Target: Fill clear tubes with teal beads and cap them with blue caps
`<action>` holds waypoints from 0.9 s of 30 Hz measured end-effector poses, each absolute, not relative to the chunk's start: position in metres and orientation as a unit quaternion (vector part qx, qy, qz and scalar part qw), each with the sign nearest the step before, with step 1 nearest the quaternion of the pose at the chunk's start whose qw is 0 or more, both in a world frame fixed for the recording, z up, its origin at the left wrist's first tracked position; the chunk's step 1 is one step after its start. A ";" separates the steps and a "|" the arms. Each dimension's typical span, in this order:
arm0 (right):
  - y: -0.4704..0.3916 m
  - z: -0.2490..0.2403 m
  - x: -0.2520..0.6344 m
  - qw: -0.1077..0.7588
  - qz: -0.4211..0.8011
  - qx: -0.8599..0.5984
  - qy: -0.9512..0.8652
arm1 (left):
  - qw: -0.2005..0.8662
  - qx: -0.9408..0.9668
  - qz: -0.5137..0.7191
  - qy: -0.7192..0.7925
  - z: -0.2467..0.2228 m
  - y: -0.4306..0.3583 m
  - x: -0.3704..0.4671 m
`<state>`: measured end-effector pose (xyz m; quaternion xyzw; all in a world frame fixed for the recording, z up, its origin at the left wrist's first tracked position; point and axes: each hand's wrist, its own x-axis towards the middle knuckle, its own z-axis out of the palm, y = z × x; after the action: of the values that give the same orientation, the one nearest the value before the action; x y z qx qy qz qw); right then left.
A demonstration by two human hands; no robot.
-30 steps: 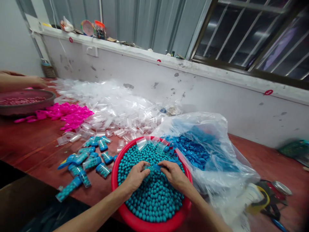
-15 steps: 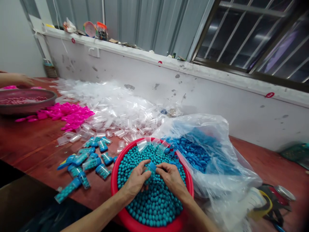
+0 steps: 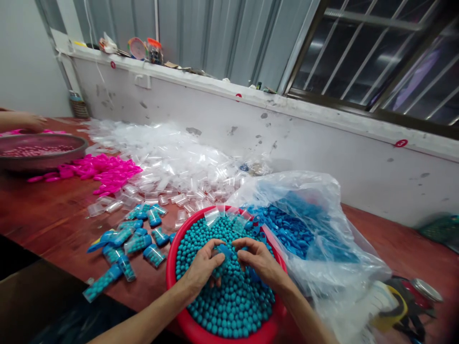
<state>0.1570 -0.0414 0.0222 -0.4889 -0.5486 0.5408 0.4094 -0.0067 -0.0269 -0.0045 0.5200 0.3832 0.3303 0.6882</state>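
A red basin point(image 3: 172, 267) full of teal beads point(image 3: 233, 310) stands at the front centre. Above the beads my left hand point(image 3: 206, 263) is closed on a small clear container with a blue part point(image 3: 223, 250). My right hand point(image 3: 256, 258) is just to its right, thumb and fingers curled, with a gap between the hands; something blue shows beneath its fingers, and whether it is held is unclear. Clear empty containers point(image 3: 211, 217) and blue caps point(image 3: 256, 224) lie on the beads at the basin's far side. Filled containers point(image 3: 136, 242) lie left of the basin.
Clear containers point(image 3: 172, 157) are heaped behind the basin, beside pink caps point(image 3: 107, 172). A plastic bag of blue caps point(image 3: 290, 224) lies right. Another person's hand point(image 3: 32, 123) is over a bowl point(image 3: 43, 162) at far left. A strapped item point(image 3: 398, 306) lies front right.
My right hand has moved slightly right, away from the container in my left hand, and the gap between the hands has widened. The view has shifted slightly.
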 end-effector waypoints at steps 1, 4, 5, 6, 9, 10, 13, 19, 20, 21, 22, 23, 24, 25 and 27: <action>-0.041 0.020 0.157 0.437 0.561 -0.486 -0.508 | 0.690 0.525 0.326 0.378 -0.004 -0.026 -0.007; -0.039 0.014 0.153 0.485 0.549 -0.518 -0.442 | 0.680 0.543 0.314 0.379 -0.004 -0.025 -0.006; -0.039 0.014 0.151 0.482 0.526 -0.537 -0.450 | 0.677 0.545 0.313 0.384 -0.004 -0.026 -0.006; -0.040 0.014 0.148 0.471 0.493 -0.554 -0.477 | 0.671 0.543 0.316 0.393 -0.004 -0.027 -0.005; -0.047 0.019 0.141 0.397 0.368 -0.560 -0.627 | 0.653 0.522 0.344 0.428 -0.005 -0.029 -0.004; -0.051 0.021 0.139 0.364 0.335 -0.549 -0.674 | 0.647 0.515 0.356 0.435 -0.004 -0.030 -0.004; -0.060 0.022 0.133 0.277 0.310 -0.534 -0.736 | 0.630 0.518 0.398 0.420 -0.001 -0.032 -0.003; -0.064 0.007 0.128 0.279 0.386 -0.535 -0.697 | 0.660 0.508 0.400 0.383 0.003 -0.034 -0.003; -0.063 0.005 0.129 0.303 0.397 -0.533 -0.683 | 0.671 0.502 0.387 0.385 0.001 -0.034 -0.003; -0.061 0.004 0.130 0.324 0.418 -0.527 -0.665 | 0.682 0.497 0.373 0.386 -0.001 -0.033 -0.003; -0.059 0.004 0.132 0.342 0.451 -0.520 -0.640 | 0.694 0.492 0.358 0.385 -0.003 -0.032 -0.004; -0.057 0.004 0.134 0.362 0.487 -0.511 -0.609 | 0.705 0.488 0.347 0.380 -0.005 -0.030 -0.004; -0.054 0.005 0.136 0.383 0.521 -0.501 -0.575 | 0.714 0.486 0.341 0.370 -0.006 -0.029 -0.004; -0.052 0.006 0.139 0.402 0.550 -0.492 -0.541 | 0.723 0.486 0.339 0.356 -0.007 -0.028 -0.005; -0.048 0.008 0.144 0.430 0.591 -0.476 -0.489 | 0.737 0.492 0.333 0.323 -0.008 -0.028 -0.006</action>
<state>0.1442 -0.0485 0.0080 -0.4757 -0.4887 0.5913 0.4303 -0.0056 -0.0279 -0.0076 0.4919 0.3227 0.3328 0.7370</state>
